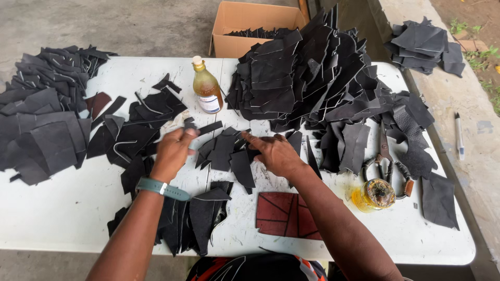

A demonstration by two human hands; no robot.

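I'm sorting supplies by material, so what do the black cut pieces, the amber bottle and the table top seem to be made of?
Black pieces: probably leather, matte, stiff flat edges showing pale cut lines. Amber bottle: clear plastic or glass, glossy, liquid visible inside; can't tell which. Table: likely white moulded plastic, dull and scuffed, with a centre seam.

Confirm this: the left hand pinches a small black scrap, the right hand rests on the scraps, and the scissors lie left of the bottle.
Wrong on the scissors: the head view shows them right of the bottle, near the table's right end. The left hand does pinch a small black scrap, and the right hand rests on the scraps.
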